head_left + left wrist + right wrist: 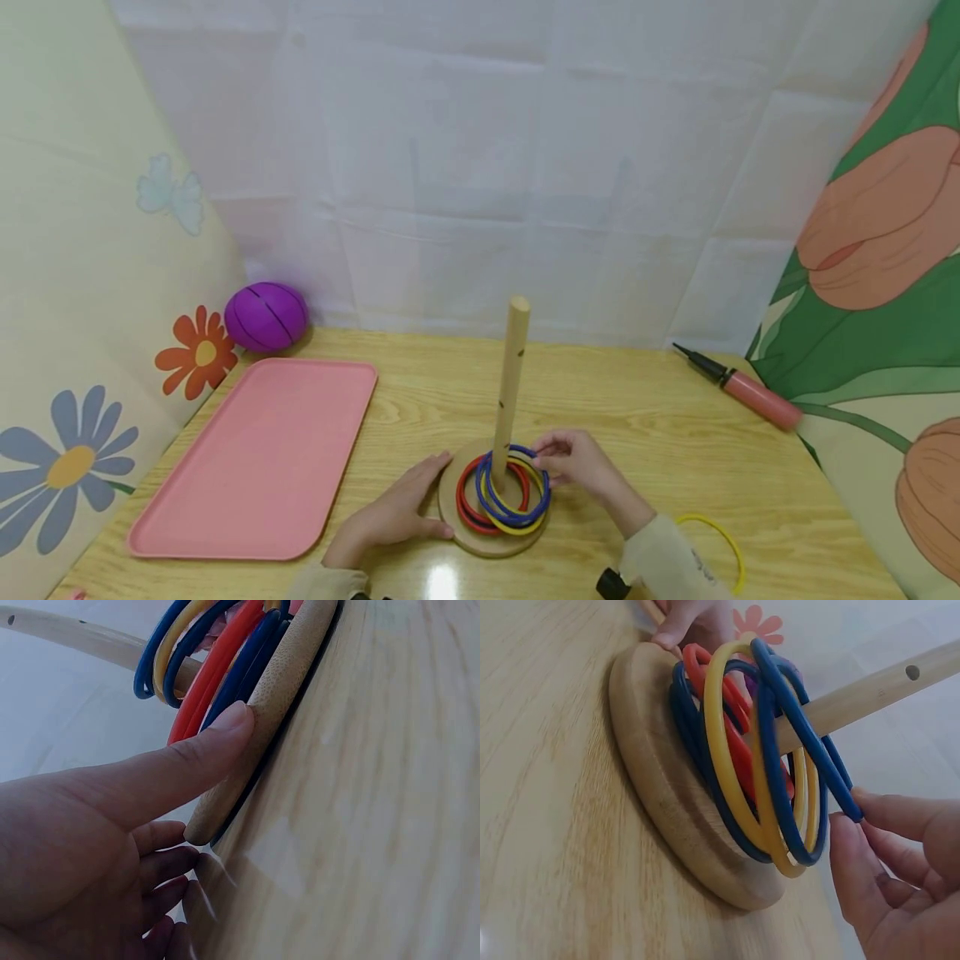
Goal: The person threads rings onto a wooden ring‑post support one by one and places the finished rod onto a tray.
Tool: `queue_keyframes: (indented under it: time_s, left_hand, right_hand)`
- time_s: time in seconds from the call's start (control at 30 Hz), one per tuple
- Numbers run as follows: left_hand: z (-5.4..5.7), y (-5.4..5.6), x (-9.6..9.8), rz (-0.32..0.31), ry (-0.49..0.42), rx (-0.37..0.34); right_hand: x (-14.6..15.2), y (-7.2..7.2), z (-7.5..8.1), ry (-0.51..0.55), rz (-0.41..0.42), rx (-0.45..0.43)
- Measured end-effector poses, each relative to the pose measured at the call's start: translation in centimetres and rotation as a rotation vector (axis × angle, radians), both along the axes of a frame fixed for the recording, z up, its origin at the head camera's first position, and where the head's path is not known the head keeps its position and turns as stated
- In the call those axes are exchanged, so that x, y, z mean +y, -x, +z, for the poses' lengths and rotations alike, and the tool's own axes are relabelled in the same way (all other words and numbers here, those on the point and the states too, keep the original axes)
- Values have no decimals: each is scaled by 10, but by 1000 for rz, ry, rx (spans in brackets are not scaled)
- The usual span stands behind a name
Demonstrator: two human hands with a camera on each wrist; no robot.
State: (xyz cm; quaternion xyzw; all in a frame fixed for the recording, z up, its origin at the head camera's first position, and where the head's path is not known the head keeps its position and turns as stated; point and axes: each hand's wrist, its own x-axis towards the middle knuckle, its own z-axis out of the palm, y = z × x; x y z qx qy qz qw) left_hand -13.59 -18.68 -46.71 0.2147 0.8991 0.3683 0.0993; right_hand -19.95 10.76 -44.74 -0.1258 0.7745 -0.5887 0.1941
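A round wooden base (487,546) carries an upright wooden post (512,367) with a stack of red (739,765), yellow (718,735) and blue rings around its foot. My right hand (585,467) pinches the topmost blue ring (810,739) between thumb and fingertips at its right side. That ring encircles the post and tilts above the others. On the opposite side, my left hand (397,512) touches the base's rim, its thumb (202,754) pressing the edge and its fingers stretched along the side.
A pink tray (262,458) lies left on the wooden table, with a purple ball (266,317) behind it. At the right back is a red and black hand pump (757,398). One yellow ring (731,542) lies near my right sleeve.
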Motion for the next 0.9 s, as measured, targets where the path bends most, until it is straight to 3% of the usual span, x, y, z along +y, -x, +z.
queue_keyframes:
  time_s: [0.53, 0.9]
  left_hand:
    - [-4, 3, 1, -5, 10, 12]
    - [-3, 3, 1, 1, 4, -3]
  right_hand:
    - [6, -5, 0, -11, -39, 31]
    - [34, -3, 2, 4, -15, 70]
